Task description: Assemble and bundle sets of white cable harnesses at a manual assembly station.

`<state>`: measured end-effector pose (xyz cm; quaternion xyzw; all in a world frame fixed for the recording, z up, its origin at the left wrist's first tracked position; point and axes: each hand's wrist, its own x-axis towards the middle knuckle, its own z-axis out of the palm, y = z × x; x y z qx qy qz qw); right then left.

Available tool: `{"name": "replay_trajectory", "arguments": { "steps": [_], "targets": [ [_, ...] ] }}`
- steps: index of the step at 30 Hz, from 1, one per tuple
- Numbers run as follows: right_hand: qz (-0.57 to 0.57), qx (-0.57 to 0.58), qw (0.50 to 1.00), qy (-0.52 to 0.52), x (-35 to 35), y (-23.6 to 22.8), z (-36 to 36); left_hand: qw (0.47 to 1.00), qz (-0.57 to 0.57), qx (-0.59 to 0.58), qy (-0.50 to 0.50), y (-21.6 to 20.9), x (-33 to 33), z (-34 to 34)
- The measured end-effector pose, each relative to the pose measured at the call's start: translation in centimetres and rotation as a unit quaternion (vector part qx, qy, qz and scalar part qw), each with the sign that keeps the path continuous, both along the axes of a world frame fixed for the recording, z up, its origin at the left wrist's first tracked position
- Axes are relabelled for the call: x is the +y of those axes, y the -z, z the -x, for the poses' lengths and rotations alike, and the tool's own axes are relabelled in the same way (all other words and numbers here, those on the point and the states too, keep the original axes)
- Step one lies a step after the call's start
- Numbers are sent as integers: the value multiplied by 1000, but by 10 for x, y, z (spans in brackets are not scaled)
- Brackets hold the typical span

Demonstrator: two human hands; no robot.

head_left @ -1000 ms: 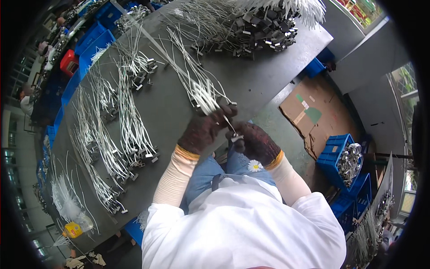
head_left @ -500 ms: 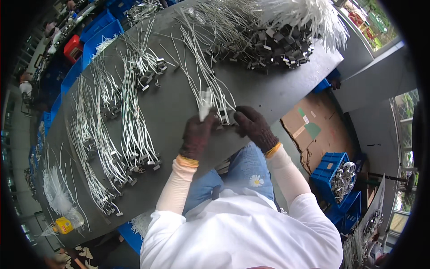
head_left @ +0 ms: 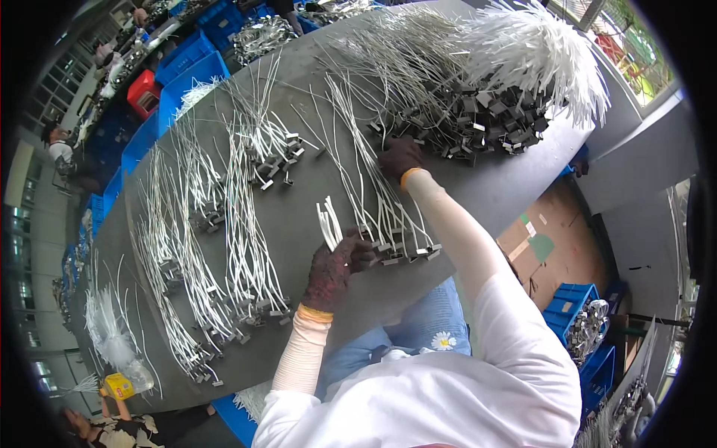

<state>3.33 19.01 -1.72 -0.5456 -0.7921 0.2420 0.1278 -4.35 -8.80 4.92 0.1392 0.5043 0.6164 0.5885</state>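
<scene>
My left hand [head_left: 336, 270], in a dark knitted glove, is closed round a small bunch of short white tubes [head_left: 328, 222] that stick up above its fingers. Right beside it, near the table's front edge, lies a loose bundle of white wires [head_left: 390, 213] with small metal clips [head_left: 403, 254] at their near ends. My right hand [head_left: 402, 157], gloved the same way, is stretched forward to the left edge of a big heap of dark metal clips [head_left: 485, 119] on wires. Its fingertips are mostly hidden, so what they hold does not show.
Several bundles of clipped wires [head_left: 246, 224] lie across the left of the grey table [head_left: 306, 194]. White strips [head_left: 538, 60] top the heap at the far right. A clear bottle with a yellow label [head_left: 119, 384] is at the left end. Blue crates [head_left: 571, 306] stand right of the table.
My right hand has left the clips near my left hand and moved forward to the heap. My left hand keeps the white tubes. The view has shifted slightly.
</scene>
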Motion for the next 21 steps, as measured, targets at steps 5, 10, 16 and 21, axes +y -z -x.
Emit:
{"name": "replay_trajectory", "arguments": {
  "steps": [5,10,16,21],
  "targets": [
    [259,274,926,22,-18,-11,-54,999,5,-43,1,-1,14,4],
    [-23,35,992,-119,-19,0,-101,990,-13,-116,73,2,52,-30],
    [-85,-21,979,-182,2,29,-105,919,-45,310,240,33,54,-90],
    [-140,60,968,-200,-2,47,-152,534,-316,760,196,60,76,-131]
  ]
}}
